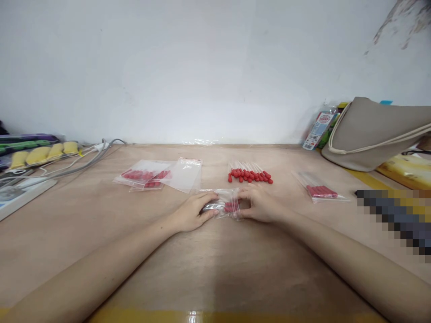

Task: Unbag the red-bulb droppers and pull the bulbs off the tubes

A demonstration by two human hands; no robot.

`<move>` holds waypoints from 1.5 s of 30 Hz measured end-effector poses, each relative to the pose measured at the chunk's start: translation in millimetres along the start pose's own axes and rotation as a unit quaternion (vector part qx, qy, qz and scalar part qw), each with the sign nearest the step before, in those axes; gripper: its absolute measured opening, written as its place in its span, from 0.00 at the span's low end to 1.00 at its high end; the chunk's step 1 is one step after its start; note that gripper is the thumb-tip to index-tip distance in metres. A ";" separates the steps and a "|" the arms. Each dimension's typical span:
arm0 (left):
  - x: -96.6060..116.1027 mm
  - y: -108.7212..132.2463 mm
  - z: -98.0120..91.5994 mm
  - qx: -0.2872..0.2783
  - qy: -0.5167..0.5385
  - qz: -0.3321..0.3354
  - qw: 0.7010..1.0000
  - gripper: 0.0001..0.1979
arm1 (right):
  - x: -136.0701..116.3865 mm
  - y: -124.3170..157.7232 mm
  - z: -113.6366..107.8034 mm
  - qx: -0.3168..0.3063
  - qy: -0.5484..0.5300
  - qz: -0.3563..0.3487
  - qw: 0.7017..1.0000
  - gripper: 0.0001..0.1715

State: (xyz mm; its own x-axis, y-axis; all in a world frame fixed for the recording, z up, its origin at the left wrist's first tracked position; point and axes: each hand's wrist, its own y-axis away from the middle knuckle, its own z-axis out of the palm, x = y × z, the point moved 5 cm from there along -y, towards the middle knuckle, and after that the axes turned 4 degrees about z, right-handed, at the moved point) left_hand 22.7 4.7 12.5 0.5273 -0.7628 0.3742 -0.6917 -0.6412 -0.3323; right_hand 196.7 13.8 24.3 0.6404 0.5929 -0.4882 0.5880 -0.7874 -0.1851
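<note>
The pale wooden tabletop point(215, 269) runs back to the wall, with a yellow strip point(141, 315) along its near edge. At the middle lies a crumpled clear bag point(222, 205) with red-tipped pieces inside. Just behind it is a loose row of red-tipped sticks point(249, 175). To the left lie stacked filled bags point(143, 176) and a flat empty bag point(185, 176) — to the right, a single filled bag point(319, 190). Grey cables point(84, 158) trail at the far left, and a beige cloth bag point(373, 134) sits at the far right.
</note>
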 end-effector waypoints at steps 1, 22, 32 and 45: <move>0.1 -0.1 0.0 -0.002 -0.001 0.000 1.000 0.19 | 1.3 -0.6 1.2 -0.008 -0.021 0.015 1.000 0.11; -1.1 0.7 2.2 0.005 -0.002 0.014 1.000 0.20 | 64.8 8.4 -33.2 -0.005 -0.426 0.207 0.881 0.20; 3.3 -1.3 -5.5 0.021 -0.058 0.043 0.997 0.15 | 94.1 32.5 -109.2 0.207 -0.411 0.203 0.864 0.17; 20.3 -5.2 9.7 -0.154 -0.039 0.076 0.984 0.37 | 89.8 13.8 -50.6 0.283 0.203 -0.043 0.936 0.17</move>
State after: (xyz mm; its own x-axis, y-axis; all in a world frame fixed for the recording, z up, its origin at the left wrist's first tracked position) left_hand 41.8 -8.2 13.4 0.4350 -0.8595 0.2683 -0.8758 -0.4731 -0.0955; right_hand 287.3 64.6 21.0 0.8051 0.5833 -0.1073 0.3635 -0.6282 -0.6879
